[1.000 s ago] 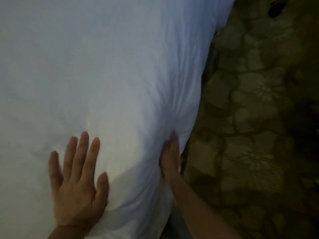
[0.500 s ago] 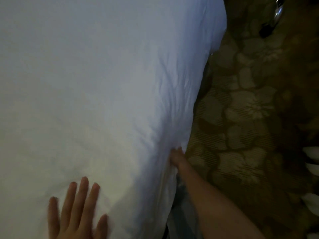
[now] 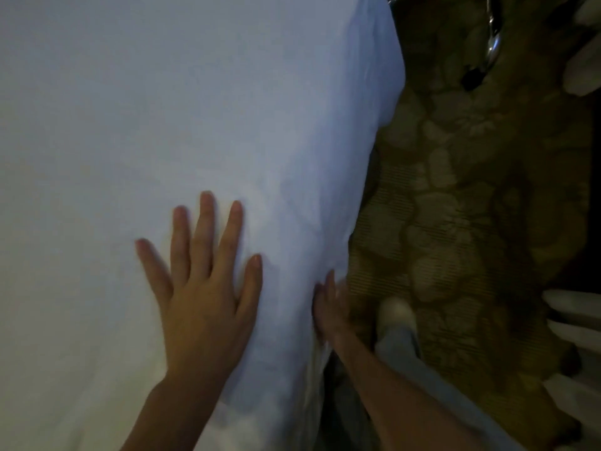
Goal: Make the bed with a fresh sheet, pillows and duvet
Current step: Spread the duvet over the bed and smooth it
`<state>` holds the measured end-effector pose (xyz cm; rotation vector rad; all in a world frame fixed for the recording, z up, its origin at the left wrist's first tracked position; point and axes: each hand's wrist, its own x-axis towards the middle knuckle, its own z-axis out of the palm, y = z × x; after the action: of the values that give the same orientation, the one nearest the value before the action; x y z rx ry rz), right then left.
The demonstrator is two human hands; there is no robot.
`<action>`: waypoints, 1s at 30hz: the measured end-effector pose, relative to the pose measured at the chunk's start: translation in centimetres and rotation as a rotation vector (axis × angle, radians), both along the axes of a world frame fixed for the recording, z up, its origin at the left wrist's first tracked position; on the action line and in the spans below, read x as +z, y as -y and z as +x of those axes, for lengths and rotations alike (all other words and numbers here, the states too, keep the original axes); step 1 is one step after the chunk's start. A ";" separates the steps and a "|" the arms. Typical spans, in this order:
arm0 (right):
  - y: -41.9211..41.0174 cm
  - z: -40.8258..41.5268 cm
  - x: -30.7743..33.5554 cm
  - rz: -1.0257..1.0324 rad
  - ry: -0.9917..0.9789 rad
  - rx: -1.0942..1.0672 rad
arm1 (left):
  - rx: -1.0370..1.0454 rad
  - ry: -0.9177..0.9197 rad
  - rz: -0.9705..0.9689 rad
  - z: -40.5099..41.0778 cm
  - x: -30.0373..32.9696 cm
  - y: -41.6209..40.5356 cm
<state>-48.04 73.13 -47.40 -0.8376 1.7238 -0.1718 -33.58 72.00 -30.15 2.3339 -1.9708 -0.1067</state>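
Two hands: left hand [image 3: 205, 301] flat, fingers spread, on one white sheet [image 3: 195, 109]; right hand [image 3: 328, 307] grip unclear at its edge.

Matt white cotton-like sheet [image 3: 195, 109] lies smooth, faintly creased near the bed's edge; beside it, an olive-brown patterned carpet [image 3: 471, 222] looks ribbed, and a curved metal tube [image 3: 493, 43] gleams
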 end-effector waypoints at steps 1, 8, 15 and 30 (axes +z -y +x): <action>0.7 -0.8 -0.6 0.084 -0.160 -0.014 | -0.024 0.002 0.003 0.1 0.1 0.9; 10.3 2.1 6.1 -0.882 0.319 -0.230 | -0.056 0.026 -0.008 1.2 0.2 6.2; 15.3 -4.0 -3.3 -0.140 -0.022 0.002 | -0.073 0.045 -0.026 -0.8 -0.2 13.8; 36.9 -9.9 -1.9 0.066 -0.054 -0.200 | 0.102 0.121 0.059 -4.8 -0.8 29.9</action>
<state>-57.91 36.26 -49.28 -0.6256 1.8534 -0.2271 -38.41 42.06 -30.93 2.5297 -1.9202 -0.0168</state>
